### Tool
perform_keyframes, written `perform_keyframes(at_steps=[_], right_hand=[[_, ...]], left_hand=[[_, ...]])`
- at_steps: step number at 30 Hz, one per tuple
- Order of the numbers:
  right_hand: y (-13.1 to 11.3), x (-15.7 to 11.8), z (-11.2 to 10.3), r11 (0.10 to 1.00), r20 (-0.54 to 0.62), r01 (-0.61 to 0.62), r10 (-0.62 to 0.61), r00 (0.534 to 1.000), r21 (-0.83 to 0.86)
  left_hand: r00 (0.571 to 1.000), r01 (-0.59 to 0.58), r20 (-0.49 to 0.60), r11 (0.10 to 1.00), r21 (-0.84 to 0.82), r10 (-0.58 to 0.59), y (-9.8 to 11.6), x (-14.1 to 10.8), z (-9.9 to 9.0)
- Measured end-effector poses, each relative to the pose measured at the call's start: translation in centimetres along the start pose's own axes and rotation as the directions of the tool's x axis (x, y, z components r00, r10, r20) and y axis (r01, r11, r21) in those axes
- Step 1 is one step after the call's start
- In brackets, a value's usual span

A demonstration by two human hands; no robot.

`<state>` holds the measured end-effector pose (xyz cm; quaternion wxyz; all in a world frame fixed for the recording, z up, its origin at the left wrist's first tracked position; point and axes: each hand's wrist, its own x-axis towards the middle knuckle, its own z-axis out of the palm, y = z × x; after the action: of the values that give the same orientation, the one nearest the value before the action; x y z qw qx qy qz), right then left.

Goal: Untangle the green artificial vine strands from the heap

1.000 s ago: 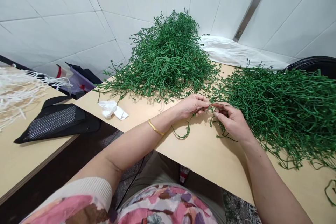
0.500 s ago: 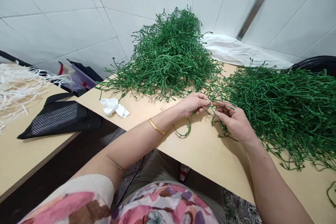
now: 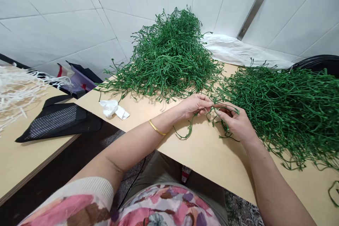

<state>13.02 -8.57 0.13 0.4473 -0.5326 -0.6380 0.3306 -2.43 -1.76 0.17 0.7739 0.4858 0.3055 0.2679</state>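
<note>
Left hand [image 3: 194, 106] and right hand [image 3: 235, 122], fingers closed, pinch green strands [image 3: 190, 129] above the table [image 3: 203, 152], not yet set down; rear pile [image 3: 172, 56], right-side pile [image 3: 296, 109]: finished share cannot be told.

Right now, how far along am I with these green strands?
Your left hand and right hand pinch green strands, so that piece looks unfinished. The middle pile and the right pile look much alike: one may be done and the other left to do, but I can't tell which.
</note>
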Motion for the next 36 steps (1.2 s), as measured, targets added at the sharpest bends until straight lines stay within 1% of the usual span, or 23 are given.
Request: perform_keyframes(at_steps=[3, 5, 8, 11, 13, 16, 18, 20, 21, 24, 26, 28, 31, 33, 36], right_hand=[[0.2, 0.0, 0.0, 0.998, 0.015, 0.052, -0.051, 0.999, -0.043], [0.2, 0.0, 0.0, 0.997, 0.002, 0.058, -0.058, 0.998, -0.055], [0.0, 0.0, 0.0, 0.997, -0.024, 0.026, -0.028, 0.999, -0.072], [-0.3, -0.1, 0.2, 0.997, -0.043, -0.029, 0.025, 0.999, -0.076], [-0.3, -0.1, 0.3, 0.997, -0.051, -0.042, 0.038, 0.998, -0.067], [0.0, 0.0, 0.3, 0.997, -0.048, -0.012, 0.008, 0.999, -0.081], [0.3, 0.0, 0.4, 0.989, -0.056, 0.027, -0.036, 0.998, -0.145], [0.6, 0.0, 0.4, 0.960, -0.075, 0.087, -0.111, 0.991, -0.265], [0.7, 0.0, 0.5, 0.933, -0.079, 0.118, -0.153, 0.985, -0.340], [0.7, -0.1, 0.8, 0.815, -0.061, 0.179, -0.253, 0.966, -0.551], [0.6, -0.2, 1.0, 0.771, -0.058, 0.195, -0.287, 0.956, -0.606], [0.6, -0.1, 1.1, 0.794, -0.060, 0.207, -0.292, 0.955, -0.572], [0.6, 0.0, 1.2, 0.877, -0.034, 0.201, -0.239, 0.970, -0.437], [0.7, 0.1, 1.2, 0.906, -0.016, 0.187, -0.208, 0.978, -0.379], [0.7, 0.1, 1.2, 0.927, -0.007, 0.163, -0.175, 0.984, -0.339]], left_hand=[[0.999, -0.029, 0.016, 0.998, 0.050, 0.028, 0.1, -0.2, 0.1], [1.000, -0.021, 0.020, 0.995, 0.100, 0.019, 0.1, -0.3, 0.2], [0.999, 0.017, 0.024, 0.985, 0.173, -0.022, 0.1, -0.4, 0.3], [0.999, 0.027, 0.031, 0.975, 0.222, -0.035, 0.1, -0.5, 0.3], [0.998, 0.023, 0.047, 0.973, 0.230, -0.035, 0.1, -0.5, 0.3], [0.997, 0.012, 0.077, 0.980, 0.199, -0.028, -0.1, -0.3, 0.2], [0.997, 0.017, 0.071, 0.986, 0.169, -0.029, -0.2, -0.2, 0.1], [0.998, 0.032, 0.044, 0.989, 0.144, -0.038, -0.3, -0.1, 0.2], [0.999, 0.035, 0.027, 0.991, 0.132, -0.039, -0.3, -0.1, 0.2], [1.000, 0.030, -0.003, 0.993, 0.110, -0.030, -0.3, -0.1, 0.3], [1.000, 0.024, 0.010, 0.994, 0.105, -0.025, -0.4, -0.1, 0.3], [0.999, 0.008, 0.041, 0.994, 0.105, -0.013, -0.5, -0.1, 0.3], [0.997, -0.039, 0.069, 0.993, 0.113, 0.031, -0.6, -0.1, 0.3], [0.997, -0.056, 0.057, 0.992, 0.115, 0.050, -0.6, -0.2, 0.4], [0.998, -0.064, 0.003, 0.990, 0.124, 0.064, -0.3, -0.5, 0.7]])
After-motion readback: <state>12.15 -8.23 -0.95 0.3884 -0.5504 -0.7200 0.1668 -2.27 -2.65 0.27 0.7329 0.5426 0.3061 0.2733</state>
